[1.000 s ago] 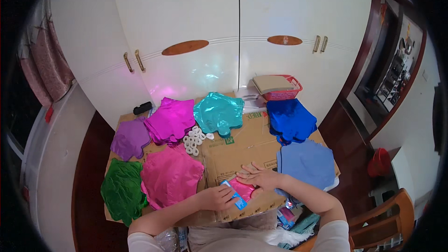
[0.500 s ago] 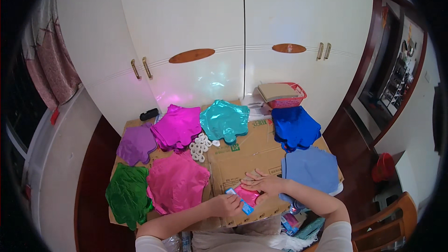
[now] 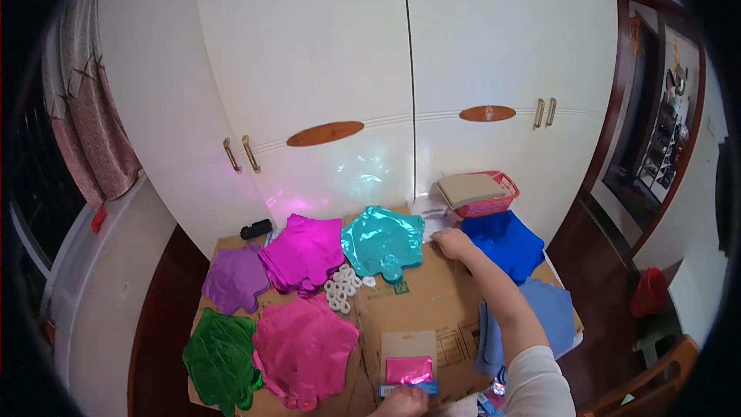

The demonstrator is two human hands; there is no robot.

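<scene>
On printed cardboard (image 3: 436,293), seven foil piles (image 3: 382,243) are lying; left hand (image 3: 407,401) is gripping one pink packet (image 3: 401,369); right hand (image 3: 452,245), grip unclear.

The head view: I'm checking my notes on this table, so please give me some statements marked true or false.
1. The left hand is at the blue edge of the pink packet. True.
2. The right hand rests on the green stack. False: it is near the white sheet, at the far side.
3. The tan card stack lies on the red basket. True.
4. The white rings are inside the basket. False: they lie on the cardboard.
5. The teal stack is left of the dark blue stack. True.
</scene>
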